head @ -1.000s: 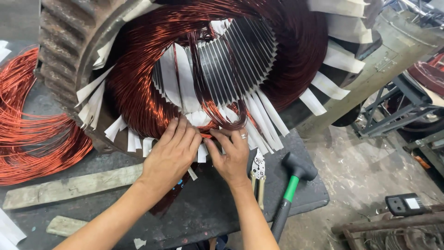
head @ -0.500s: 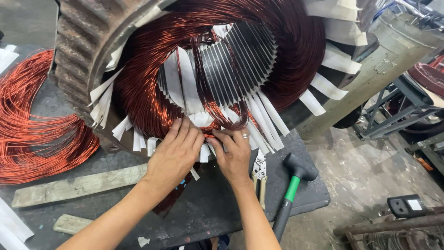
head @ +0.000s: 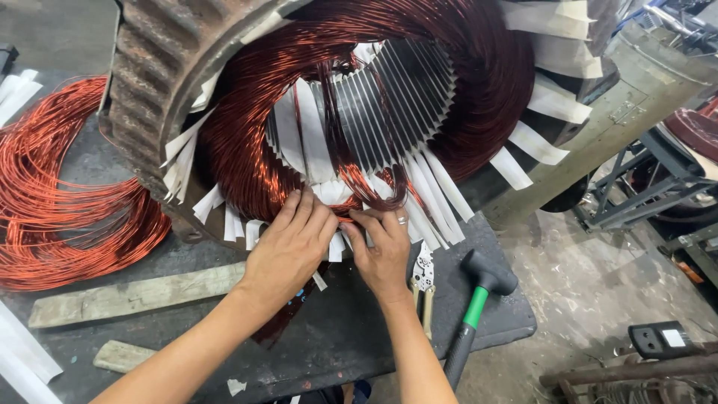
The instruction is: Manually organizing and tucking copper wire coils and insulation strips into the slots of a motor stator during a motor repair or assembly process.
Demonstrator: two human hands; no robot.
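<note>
Both hands at stator (head: 179,67) lower rim: left hand (head: 288,251) curled, right hand (head: 383,251) pinching copper winding (head: 344,213); grip extent unclear.

Motor repair wkshop; big stator (head: 359,112), copper wire coils (head: 67,194), mallet (head: 479,307)

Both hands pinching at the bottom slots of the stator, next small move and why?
Probably press the loose copper strands down into the slot between the white paper liners. The left hand and right hand meet fingertip to fingertip at the core's lower edge, where strands sit proud of the slot mouth.
</note>
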